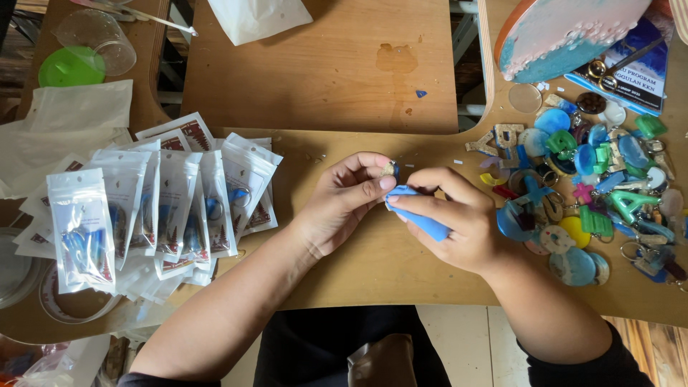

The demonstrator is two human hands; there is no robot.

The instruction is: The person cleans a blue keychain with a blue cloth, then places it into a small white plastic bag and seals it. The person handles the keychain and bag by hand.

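My left hand (342,203) pinches a small pale keychain piece (389,169) between thumb and fingers above the wooden table (401,272). My right hand (459,223) grips a blue cloth (423,216) and presses it against that piece. The two hands meet at the middle of the table. A heap of colourful resin keychains (588,190) lies just right of my right hand. Rows of small clear packets with keychains inside (154,208) lie to the left of my left hand.
Empty clear bags (68,122) are stacked at far left. A plastic cup with a green lid (79,54) stands at top left. A round teal and white resin board (559,32) and a blue booklet with scissors (631,61) lie at top right.
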